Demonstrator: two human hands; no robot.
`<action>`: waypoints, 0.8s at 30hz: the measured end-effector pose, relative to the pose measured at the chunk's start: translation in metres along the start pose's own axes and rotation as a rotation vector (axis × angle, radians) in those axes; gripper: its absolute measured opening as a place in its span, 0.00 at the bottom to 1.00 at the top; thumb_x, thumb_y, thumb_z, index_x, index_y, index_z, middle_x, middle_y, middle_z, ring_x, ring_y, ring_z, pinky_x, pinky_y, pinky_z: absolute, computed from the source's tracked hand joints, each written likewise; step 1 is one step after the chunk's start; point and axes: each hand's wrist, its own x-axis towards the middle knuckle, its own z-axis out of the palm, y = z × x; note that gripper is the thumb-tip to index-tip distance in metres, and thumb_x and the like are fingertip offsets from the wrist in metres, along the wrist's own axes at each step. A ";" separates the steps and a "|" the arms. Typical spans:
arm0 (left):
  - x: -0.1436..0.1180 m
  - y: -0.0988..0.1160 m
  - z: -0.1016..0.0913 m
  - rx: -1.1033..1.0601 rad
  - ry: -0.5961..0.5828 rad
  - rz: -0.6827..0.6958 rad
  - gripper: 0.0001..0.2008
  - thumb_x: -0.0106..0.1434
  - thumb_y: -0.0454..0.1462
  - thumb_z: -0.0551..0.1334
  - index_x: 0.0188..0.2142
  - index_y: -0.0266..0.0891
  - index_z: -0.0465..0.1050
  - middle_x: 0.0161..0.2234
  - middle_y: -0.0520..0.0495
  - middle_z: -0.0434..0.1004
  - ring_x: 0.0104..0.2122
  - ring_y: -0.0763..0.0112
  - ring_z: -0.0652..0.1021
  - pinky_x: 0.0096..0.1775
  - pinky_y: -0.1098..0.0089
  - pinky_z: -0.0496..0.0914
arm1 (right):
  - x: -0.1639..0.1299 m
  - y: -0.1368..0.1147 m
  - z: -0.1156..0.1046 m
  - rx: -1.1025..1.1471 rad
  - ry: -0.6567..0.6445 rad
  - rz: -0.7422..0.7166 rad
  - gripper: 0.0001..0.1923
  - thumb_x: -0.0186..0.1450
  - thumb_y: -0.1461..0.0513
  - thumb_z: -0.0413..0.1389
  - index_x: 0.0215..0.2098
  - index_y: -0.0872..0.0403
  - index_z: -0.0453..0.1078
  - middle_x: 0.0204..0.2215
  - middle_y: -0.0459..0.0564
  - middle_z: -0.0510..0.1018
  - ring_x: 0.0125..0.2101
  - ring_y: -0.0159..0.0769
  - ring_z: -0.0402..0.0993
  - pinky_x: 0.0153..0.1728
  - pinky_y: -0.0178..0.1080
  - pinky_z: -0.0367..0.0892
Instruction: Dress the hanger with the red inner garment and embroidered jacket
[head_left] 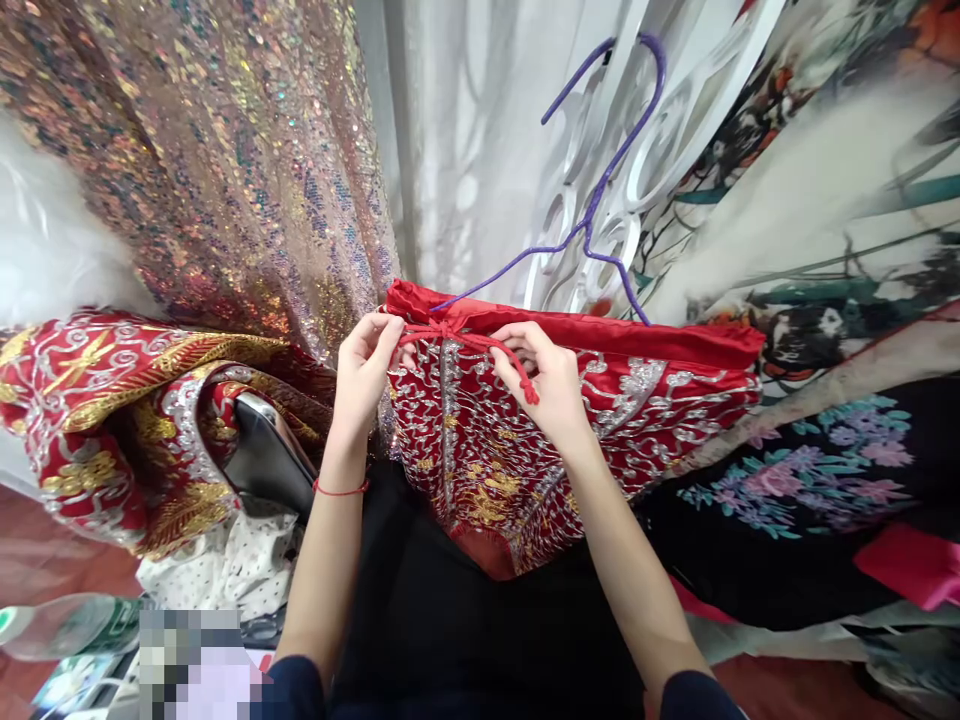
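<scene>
In front of me hangs a red skirt (517, 450) with silver and gold embroidery and a plain red waistband (630, 340). A purple hanger (589, 225) rises out of the waistband, its lower ends hidden inside the cloth. At the waist's left part a red drawstring (448, 330) is looped in a knot or bow. My left hand (370, 360) pinches the cord's left side between thumb and fingers. On the other side my right hand (541, 375) grips the cord, and a knotted end dangles beside its thumb.
A sequined curtain (225, 150) hangs at the left. Below it lies a red and gold embroidered garment (97, 420) over a dark, shiny-edged object (266, 450). A plastic bottle (67, 627) lies lower left. White scrollwork (667, 150) stands behind the hanger; a black floral garment (810, 480) is at right.
</scene>
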 end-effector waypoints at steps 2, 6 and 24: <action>0.000 0.001 -0.003 -0.051 -0.022 -0.098 0.18 0.55 0.51 0.72 0.32 0.40 0.74 0.24 0.53 0.73 0.19 0.80 0.69 0.24 0.75 0.66 | 0.000 -0.001 -0.001 -0.032 0.020 -0.044 0.04 0.66 0.61 0.55 0.38 0.52 0.71 0.31 0.47 0.80 0.26 0.29 0.73 0.24 0.32 0.65; 0.000 0.002 -0.008 -0.082 0.014 -0.132 0.19 0.48 0.48 0.76 0.33 0.39 0.78 0.30 0.48 0.80 0.27 0.75 0.77 0.32 0.73 0.74 | 0.000 -0.005 -0.006 -0.001 -0.064 -0.248 0.05 0.67 0.64 0.54 0.37 0.53 0.73 0.39 0.50 0.80 0.31 0.31 0.74 0.26 0.33 0.67; 0.012 -0.010 0.008 0.340 0.284 0.403 0.11 0.65 0.45 0.65 0.34 0.40 0.74 0.32 0.50 0.77 0.32 0.73 0.77 0.41 0.70 0.72 | 0.003 -0.003 -0.017 -0.398 0.170 -0.159 0.07 0.68 0.64 0.55 0.37 0.52 0.77 0.31 0.45 0.84 0.26 0.30 0.77 0.29 0.34 0.67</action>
